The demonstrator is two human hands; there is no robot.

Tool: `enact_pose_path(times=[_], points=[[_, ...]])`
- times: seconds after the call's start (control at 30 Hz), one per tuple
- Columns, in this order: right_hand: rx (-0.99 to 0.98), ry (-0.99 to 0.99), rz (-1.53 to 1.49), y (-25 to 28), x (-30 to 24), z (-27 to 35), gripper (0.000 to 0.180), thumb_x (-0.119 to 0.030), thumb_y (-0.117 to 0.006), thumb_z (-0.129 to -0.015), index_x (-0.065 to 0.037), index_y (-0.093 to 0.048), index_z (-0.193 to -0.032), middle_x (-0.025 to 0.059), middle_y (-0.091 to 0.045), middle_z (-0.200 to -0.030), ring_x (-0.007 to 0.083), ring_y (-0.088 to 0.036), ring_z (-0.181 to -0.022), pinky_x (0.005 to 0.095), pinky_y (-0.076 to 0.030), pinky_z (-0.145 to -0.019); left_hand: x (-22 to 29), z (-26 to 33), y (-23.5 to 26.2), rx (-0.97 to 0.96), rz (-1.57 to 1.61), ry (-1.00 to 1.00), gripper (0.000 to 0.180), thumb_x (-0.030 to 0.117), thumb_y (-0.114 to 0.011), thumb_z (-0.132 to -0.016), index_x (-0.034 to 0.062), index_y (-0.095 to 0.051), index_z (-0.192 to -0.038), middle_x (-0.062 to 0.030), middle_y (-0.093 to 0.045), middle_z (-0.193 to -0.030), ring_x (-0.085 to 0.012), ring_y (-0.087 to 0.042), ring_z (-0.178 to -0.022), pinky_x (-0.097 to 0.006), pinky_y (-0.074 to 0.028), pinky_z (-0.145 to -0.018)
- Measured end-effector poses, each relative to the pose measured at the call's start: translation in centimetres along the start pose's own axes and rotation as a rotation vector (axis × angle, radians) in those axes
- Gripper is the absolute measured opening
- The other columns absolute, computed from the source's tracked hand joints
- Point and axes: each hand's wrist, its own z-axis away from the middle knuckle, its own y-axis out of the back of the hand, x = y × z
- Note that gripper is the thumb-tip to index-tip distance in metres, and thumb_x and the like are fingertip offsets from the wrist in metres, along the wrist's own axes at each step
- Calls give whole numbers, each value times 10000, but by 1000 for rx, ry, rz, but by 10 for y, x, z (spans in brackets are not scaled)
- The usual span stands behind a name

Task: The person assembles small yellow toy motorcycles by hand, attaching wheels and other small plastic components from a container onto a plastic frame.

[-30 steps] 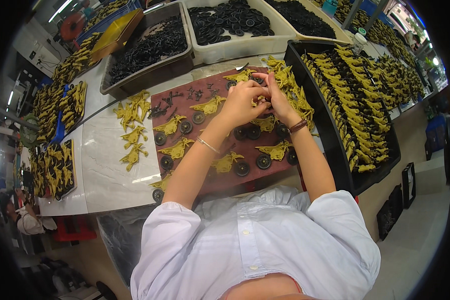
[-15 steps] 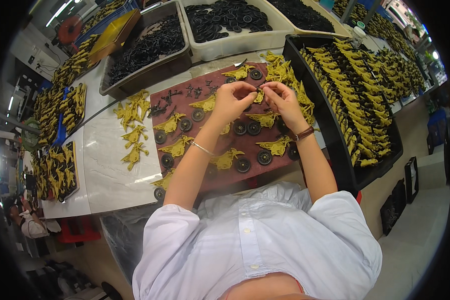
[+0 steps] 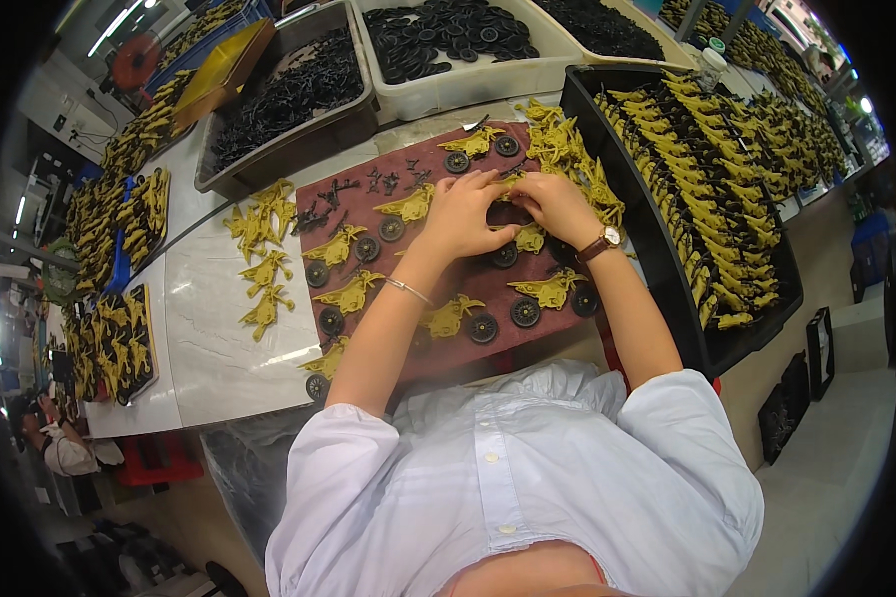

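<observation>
On a dark red mat [image 3: 378, 289] lie yellow plastic toy motorbike bodies [image 3: 548, 290], most with black toy wheels [image 3: 525, 311] beside or against them. My left hand [image 3: 463, 217] is low over the mat's middle, thumb spread from the stretched fingers. Its fingertips are beside a partly hidden yellow body [image 3: 511, 183]. Facing it, my right hand [image 3: 560, 207] has its fingers curled in at the same body; whatever they pinch is hidden. Another yellow body [image 3: 530, 239] shows under the hands. Small black plastic parts [image 3: 388, 182] lie at the mat's upper left.
Behind the mat stand a grey bin [image 3: 368, 109] of small black parts and a white bin [image 3: 438, 101] of black wheels. A black tray [image 3: 682, 298] with rows of yellow-black toys is at the right. Loose yellow bodies [image 3: 261, 269] lie left of the mat, others [image 3: 577, 159] right.
Both hands have come down from a raised fingertip pinch to the mat. The left hand's thumb has spread away from its fingers, and the right wrist has turned, showing the watch face.
</observation>
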Motion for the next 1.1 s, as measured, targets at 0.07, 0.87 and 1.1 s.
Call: enact_pose_path(times=[0.07, 0.87, 1.1], points=[[-12, 29, 71, -1, 3, -1, 72, -84, -625, -842, -50, -634, -905, 110, -640, -852, 326, -625, -803, 406, -500, -697, -2, 0, -3, -57, -9, 12, 618, 481, -690, -720, 102, -629, -1204, -152, -558, -1338, -313, -498, -1270, -495, -316, -1042], [86, -82, 202, -14, -4, 10, 102, -155, -649, -784, -88, -647, -862, 85, -649, -798, 293, -649, -745, 402, -518, -643, 4, -6, 5, -249, 1, 83, 595, 505, -621, -818, 104, -610, -1257, -154, -501, -1410, -313, -448, -1329, -504, -248, -1114], [-28, -381, -210, 27, -47, 18, 525, -3, -613, -776, -84, -396, -1247, 172, -621, -794, 310, -652, -781, 375, -486, -643, 48, -7, 18, 260, 387, -97, 235, 98, -684, -806, 41, -674, -1034, -129, -669, -1046, -304, -641, -973, -371, -479, -849]])
